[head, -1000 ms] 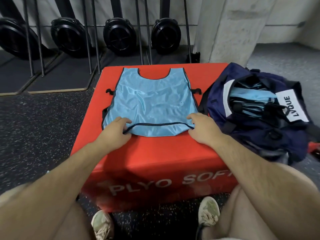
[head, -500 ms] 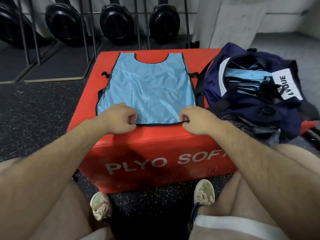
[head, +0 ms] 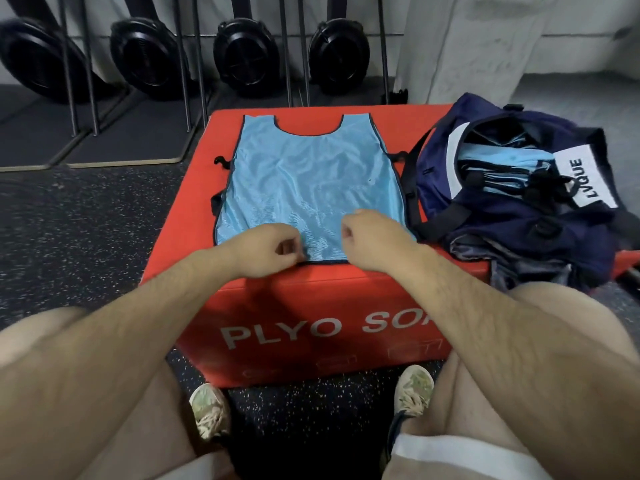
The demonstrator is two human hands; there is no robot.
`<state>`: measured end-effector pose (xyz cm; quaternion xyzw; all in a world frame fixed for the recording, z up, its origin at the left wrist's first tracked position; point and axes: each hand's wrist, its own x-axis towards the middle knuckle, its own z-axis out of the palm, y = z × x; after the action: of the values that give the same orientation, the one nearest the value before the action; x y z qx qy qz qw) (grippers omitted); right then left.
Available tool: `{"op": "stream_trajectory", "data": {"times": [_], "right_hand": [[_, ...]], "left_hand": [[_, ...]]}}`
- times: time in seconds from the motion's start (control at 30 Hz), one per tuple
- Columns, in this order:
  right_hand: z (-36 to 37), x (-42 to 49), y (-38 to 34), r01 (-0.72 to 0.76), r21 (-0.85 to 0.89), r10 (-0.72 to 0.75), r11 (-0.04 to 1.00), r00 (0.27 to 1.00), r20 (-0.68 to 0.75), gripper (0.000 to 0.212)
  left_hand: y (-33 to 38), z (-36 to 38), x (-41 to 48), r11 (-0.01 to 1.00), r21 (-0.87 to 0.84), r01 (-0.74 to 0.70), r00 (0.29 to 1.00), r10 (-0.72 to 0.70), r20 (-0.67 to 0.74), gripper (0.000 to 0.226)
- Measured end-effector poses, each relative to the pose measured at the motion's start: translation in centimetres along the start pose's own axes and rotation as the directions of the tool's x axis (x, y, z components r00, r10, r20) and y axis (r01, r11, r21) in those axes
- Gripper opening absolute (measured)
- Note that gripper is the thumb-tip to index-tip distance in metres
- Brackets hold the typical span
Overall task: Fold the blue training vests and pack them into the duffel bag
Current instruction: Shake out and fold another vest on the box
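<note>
A light blue training vest (head: pixel 311 181) with dark trim lies flat on the red plyo box (head: pixel 311 306), neck hole at the far side. My left hand (head: pixel 273 249) pinches the near hem left of its middle. My right hand (head: pixel 375 239) has its fingers curled on the fabric at the hem, right of the middle. The two hands are a short gap apart. The navy duffel bag (head: pixel 512 216) lies open on the box's right end, with folded blue vests (head: pixel 498 168) inside.
Black rowing machines (head: pixel 242 53) stand upright on dark mats against the far wall. A concrete pillar (head: pixel 467 46) rises behind the bag. Speckled rubber floor surrounds the box. My knees and shoes (head: pixel 211 410) are at the box's near side.
Both hands have slid inward along the near hem, from the vest's lower corners toward its middle. The vest lies flatter and the view has dropped slightly.
</note>
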<state>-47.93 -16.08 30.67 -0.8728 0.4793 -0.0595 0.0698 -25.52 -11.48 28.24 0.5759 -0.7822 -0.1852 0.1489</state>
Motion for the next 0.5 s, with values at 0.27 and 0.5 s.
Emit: {"op": "stream_trajectory", "data": {"times": [0.27,0.5], "right_hand": [[2.9,3.7,-7.3,0.246,0.176,-0.257,0.953,0.965,0.042,0.015],[4.4,5.8,-10.8,0.327,0.211,-0.342,0.921,0.939,0.037,0.022]], "left_hand": [[-1.9,-2.6,-2.8,0.978,0.157,0.135,0.991,-0.134,-0.019,0.051],[-5.6,-3.9,-5.0,0.969,0.159,0.187,0.982,-0.177,-0.071,0.062]]}}
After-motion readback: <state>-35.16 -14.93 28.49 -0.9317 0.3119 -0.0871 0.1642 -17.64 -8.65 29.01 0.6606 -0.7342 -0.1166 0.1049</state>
